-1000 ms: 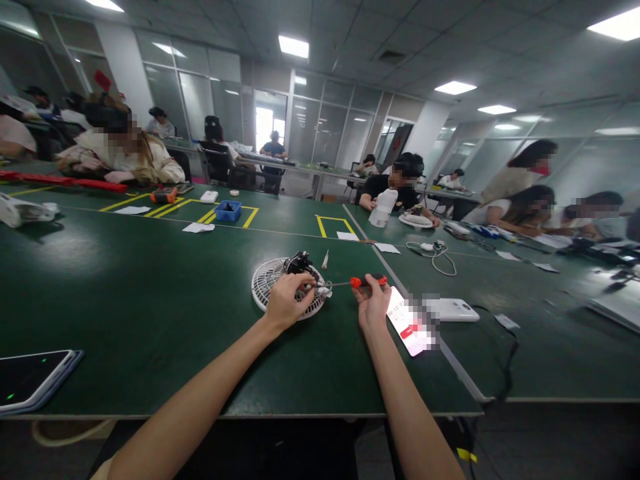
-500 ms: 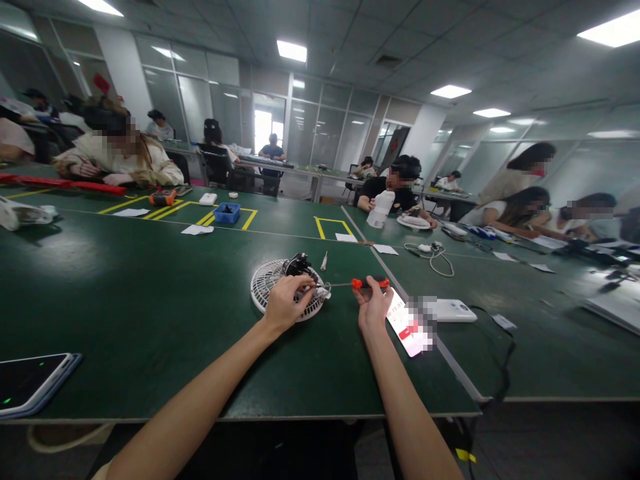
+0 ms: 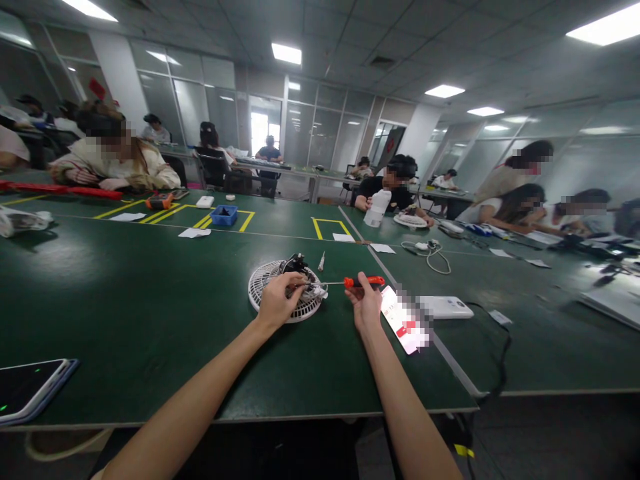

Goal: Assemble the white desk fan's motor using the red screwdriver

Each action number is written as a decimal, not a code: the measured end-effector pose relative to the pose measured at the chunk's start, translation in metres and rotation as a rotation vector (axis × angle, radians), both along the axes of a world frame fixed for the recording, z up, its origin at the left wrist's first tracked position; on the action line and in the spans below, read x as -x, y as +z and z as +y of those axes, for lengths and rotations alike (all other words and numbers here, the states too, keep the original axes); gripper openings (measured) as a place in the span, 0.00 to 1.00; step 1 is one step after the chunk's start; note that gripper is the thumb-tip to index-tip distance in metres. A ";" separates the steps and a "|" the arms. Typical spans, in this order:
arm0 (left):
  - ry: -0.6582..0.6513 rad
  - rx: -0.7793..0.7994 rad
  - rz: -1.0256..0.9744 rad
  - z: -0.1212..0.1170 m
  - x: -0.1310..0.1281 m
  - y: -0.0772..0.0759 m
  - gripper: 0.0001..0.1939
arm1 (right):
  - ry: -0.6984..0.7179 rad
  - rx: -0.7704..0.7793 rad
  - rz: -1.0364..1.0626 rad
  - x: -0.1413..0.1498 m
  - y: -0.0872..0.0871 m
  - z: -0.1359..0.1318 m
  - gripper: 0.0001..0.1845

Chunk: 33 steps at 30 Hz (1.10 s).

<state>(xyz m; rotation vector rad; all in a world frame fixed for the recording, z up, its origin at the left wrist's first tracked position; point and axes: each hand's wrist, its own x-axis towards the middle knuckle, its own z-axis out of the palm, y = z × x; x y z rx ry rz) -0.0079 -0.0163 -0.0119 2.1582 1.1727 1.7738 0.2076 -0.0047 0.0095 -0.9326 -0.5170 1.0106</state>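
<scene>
Right hand (image 3: 367, 303), fingers curled round screwdriver (image 3: 364, 282); left hand (image 3: 281, 298) pinches small parts over fan grille (image 3: 257, 283), partly hiding it. Lit phone (image 3: 406, 327) right of grille; blue bin (image 3: 223, 215) beyond it.

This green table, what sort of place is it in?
Probably a workshop: people sit at tables, a white grille has dark parts on it, and the right hand holds a screwdriver.

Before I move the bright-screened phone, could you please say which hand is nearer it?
Right hand, just beside the bright-screened phone; the left hand is farther left, over the white grille.
</scene>
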 end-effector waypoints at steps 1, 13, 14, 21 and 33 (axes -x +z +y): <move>-0.013 0.038 -0.026 0.001 0.000 -0.001 0.09 | 0.014 -0.001 0.015 0.000 0.001 0.000 0.26; -0.107 0.181 -0.163 0.000 0.002 0.003 0.11 | 0.176 -0.045 0.200 -0.003 0.003 -0.001 0.15; -0.107 0.177 -0.157 0.000 0.002 0.003 0.10 | 0.170 -0.045 0.186 -0.003 0.002 0.000 0.15; -0.078 0.101 -0.090 -0.002 0.001 0.002 0.09 | 0.084 -0.029 0.109 -0.001 -0.001 0.001 0.24; 0.297 -0.219 0.145 0.000 0.007 0.007 0.24 | -0.087 0.022 0.174 0.002 0.001 0.001 0.20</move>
